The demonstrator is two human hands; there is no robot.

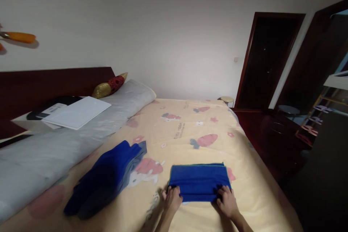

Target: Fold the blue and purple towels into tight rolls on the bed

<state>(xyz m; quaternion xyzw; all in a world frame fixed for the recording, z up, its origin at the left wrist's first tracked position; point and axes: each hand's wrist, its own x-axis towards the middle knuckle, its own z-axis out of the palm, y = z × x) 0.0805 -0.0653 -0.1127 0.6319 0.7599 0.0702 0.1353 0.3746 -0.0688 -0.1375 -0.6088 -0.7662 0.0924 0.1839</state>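
A folded blue towel (199, 180) lies flat on the cream bedsheet (190, 130) near the bed's front edge. My left hand (172, 199) rests on its near left corner, fingers curled on the cloth edge. My right hand (227, 200) presses the near right corner in the same way. To the left lies a loose heap of blue cloths (107, 177), untouched by either hand.
A long grey bolster (67, 137) runs along the dark wooden headboard (54, 83), with a white sheet of paper (77, 113) and a red-gold cushion (110, 85) on it. Dark doors (268, 58) and a small stool (227, 99) stand beyond the bed's right side.
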